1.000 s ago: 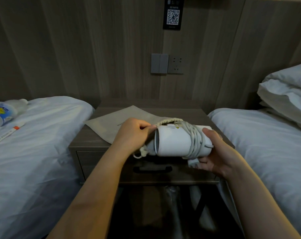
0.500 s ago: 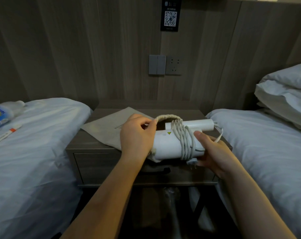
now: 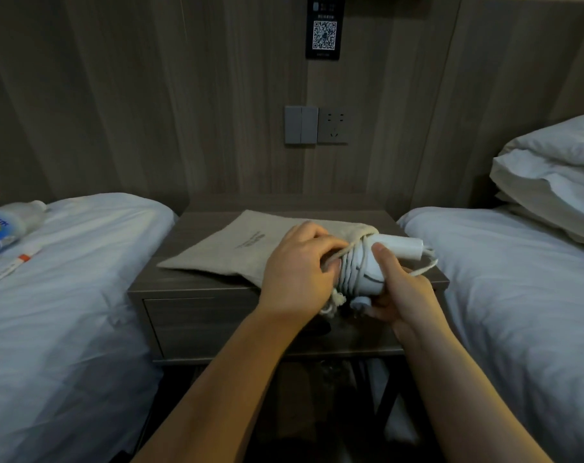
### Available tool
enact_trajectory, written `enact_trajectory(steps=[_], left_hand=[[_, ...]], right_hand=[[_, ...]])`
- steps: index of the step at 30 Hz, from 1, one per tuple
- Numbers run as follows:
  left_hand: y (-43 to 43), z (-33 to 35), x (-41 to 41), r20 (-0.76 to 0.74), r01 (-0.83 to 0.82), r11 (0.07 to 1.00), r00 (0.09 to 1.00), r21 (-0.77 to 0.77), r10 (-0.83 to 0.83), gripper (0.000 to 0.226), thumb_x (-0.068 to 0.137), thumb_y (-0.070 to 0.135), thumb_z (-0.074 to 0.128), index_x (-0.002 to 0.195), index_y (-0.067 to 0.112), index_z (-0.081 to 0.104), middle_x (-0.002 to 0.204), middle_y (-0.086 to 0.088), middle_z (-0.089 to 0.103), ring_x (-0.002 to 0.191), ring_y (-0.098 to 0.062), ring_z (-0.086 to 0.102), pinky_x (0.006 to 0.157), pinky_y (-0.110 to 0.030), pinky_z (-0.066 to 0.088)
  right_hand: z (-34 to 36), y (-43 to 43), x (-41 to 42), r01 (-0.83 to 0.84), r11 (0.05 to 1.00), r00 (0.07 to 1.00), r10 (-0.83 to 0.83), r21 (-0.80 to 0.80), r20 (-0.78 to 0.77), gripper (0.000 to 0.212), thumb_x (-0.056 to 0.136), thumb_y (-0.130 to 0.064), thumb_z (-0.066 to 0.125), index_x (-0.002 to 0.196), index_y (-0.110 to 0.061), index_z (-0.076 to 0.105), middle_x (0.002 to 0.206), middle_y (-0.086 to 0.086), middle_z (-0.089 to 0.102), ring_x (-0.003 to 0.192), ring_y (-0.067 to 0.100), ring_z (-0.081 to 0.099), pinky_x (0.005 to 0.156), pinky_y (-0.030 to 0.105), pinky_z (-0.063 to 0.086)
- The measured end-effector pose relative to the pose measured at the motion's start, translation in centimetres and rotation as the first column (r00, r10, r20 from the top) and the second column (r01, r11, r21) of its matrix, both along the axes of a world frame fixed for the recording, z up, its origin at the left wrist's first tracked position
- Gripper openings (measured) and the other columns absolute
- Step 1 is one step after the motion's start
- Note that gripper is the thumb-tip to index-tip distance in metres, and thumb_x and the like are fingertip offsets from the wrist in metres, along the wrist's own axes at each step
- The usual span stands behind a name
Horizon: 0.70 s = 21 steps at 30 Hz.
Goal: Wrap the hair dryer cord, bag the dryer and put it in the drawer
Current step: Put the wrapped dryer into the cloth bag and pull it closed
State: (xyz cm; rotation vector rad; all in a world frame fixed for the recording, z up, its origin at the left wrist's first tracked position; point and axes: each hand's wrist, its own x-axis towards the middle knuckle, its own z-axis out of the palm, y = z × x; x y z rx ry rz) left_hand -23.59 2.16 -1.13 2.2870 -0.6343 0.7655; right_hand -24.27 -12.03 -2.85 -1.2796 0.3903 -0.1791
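Note:
The white hair dryer (image 3: 370, 265) has its white cord (image 3: 349, 272) wound round the body. Its handle (image 3: 400, 248) points right and its front end is inside the mouth of the beige drawstring bag (image 3: 237, 248), which lies flat on the nightstand (image 3: 197, 285). My left hand (image 3: 300, 269) grips the bag's mouth edge over the dryer. My right hand (image 3: 397, 289) holds the dryer body from the right, with the plug (image 3: 360, 301) hanging beneath. The drawer (image 3: 213, 325) under the top is closed.
White beds flank the nightstand, the left one (image 3: 66, 295) carrying a plastic bottle (image 3: 6, 225) and a thin tube (image 3: 13, 265), the right one (image 3: 517, 279) with stacked pillows (image 3: 551, 175). A switch and socket (image 3: 315, 125) sit on the wooden wall.
The dryer has moved forward and down onto the nightstand, and its front end has gone into the bag's mouth. My left hand now covers that end.

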Motion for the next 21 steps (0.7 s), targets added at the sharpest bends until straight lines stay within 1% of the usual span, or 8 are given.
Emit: enact_trajectory(steps=[2, 4, 6, 8, 11, 15, 18, 21], left_hand=[[-0.3, -0.4, -0.1, -0.081, -0.095, 0.995, 0.992, 0.043, 0.098, 0.032, 0.081, 0.025, 0.064, 0.111, 0.025, 0.056, 0.107, 0.007, 0.049, 0.097, -0.008, 0.046, 0.081, -0.025, 0.043], [-0.5, -0.9, -0.2, -0.158, -0.154, 0.985, 0.974, 0.077, 0.164, 0.031, 0.077, 0.025, 0.062, 0.104, 0.025, 0.046, 0.106, 0.006, 0.046, 0.093, -0.011, 0.046, 0.069, -0.028, 0.04], [-0.4, -1.3, -0.2, -0.206, -0.199, 0.975, 0.955, 0.097, 0.215, 0.025, 0.077, 0.025, 0.06, 0.092, 0.023, 0.04, 0.096, 0.004, 0.047, 0.083, -0.013, 0.045, 0.063, -0.029, 0.033], [0.1, -1.5, -0.1, -0.238, -0.227, 0.966, 0.938, 0.123, 0.251, 0.017, 0.081, 0.027, 0.057, 0.082, 0.021, 0.04, 0.082, 0.005, 0.047, 0.073, -0.015, 0.044, 0.062, -0.03, 0.031], [1.0, -1.6, 0.1, -0.231, -0.226, 0.957, 0.936, 0.183, 0.265, 0.017, 0.085, 0.028, 0.055, 0.073, 0.019, 0.046, 0.069, 0.005, 0.046, 0.067, -0.018, 0.046, 0.061, -0.029, 0.031], [1.8, -2.2, 0.3, -0.196, -0.177, 0.958, 0.955, 0.225, 0.222, 0.019, 0.085, 0.027, 0.053, 0.07, 0.018, 0.047, 0.068, 0.003, 0.048, 0.072, -0.024, 0.054, 0.06, -0.029, 0.033], [2.4, -2.7, 0.5, -0.221, -0.157, 0.955, 0.951, 0.251, 0.215, 0.027, 0.086, 0.029, 0.054, 0.063, 0.024, 0.04, 0.064, 0.005, 0.045, 0.069, -0.021, 0.051, 0.06, -0.029, 0.032], [2.7, -2.9, 0.4, -0.205, -0.16, 0.958, 0.956, 0.24, 0.211, 0.035, 0.085, 0.026, 0.053, 0.057, 0.025, 0.032, 0.059, 0.007, 0.038, 0.065, -0.018, 0.044, 0.059, -0.029, 0.029]], right_hand=[[0.1, 0.2, 0.1, 0.018, 0.995, 1.0, -0.019, 0.101, 0.005, 0.036, 0.08, -0.042, 0.065, 0.101, -0.012, 0.063, 0.092, 0.013, 0.07, 0.08, 0.027, 0.069, 0.056, 0.037, 0.059], [0.2, 0.3, 0.0, 0.025, 0.986, 1.0, -0.026, 0.165, 0.002, 0.03, 0.081, -0.041, 0.065, 0.093, -0.014, 0.061, 0.088, 0.011, 0.069, 0.075, 0.025, 0.068, 0.062, 0.04, 0.058], [0.2, 0.3, 0.0, 0.035, 0.979, 0.999, -0.034, 0.2, -0.006, 0.025, 0.082, -0.039, 0.065, 0.086, -0.016, 0.058, 0.083, 0.009, 0.067, 0.073, 0.023, 0.066, 0.073, 0.045, 0.057], [0.2, 0.1, 0.1, 0.036, 0.971, 0.999, -0.034, 0.235, -0.014, 0.023, 0.082, -0.039, 0.065, 0.083, -0.017, 0.057, 0.083, 0.008, 0.066, 0.075, 0.024, 0.065, 0.077, 0.048, 0.055], [0.6, -0.3, 0.4, -0.031, 0.967, 0.999, 0.041, 0.254, -0.033, 0.023, 0.082, -0.038, 0.064, 0.087, -0.018, 0.057, 0.09, 0.01, 0.065, 0.083, 0.027, 0.064, 0.076, 0.048, 0.054], [0.6, 0.1, 0.7, -0.062, 0.975, 0.997, 0.072, 0.212, -0.039, 0.021, 0.08, -0.035, 0.067, 0.083, -0.017, 0.055, 0.086, 0.011, 0.065, 0.079, 0.027, 0.065, 0.076, 0.049, 0.055], [0.5, 0.5, 0.9, -0.044, 0.982, 0.997, 0.055, 0.185, -0.054, 0.022, 0.078, -0.035, 0.069, 0.083, -0.018, 0.056, 0.087, 0.01, 0.067, 0.08, 0.025, 0.066, 0.069, 0.046, 0.056], [0.7, 0.7, 1.0, -0.088, 0.981, 0.991, 0.103, 0.171, -0.083, 0.025, 0.077, -0.038, 0.069, 0.087, -0.018, 0.057, 0.092, 0.011, 0.067, 0.083, 0.026, 0.065, 0.065, 0.043, 0.056]])
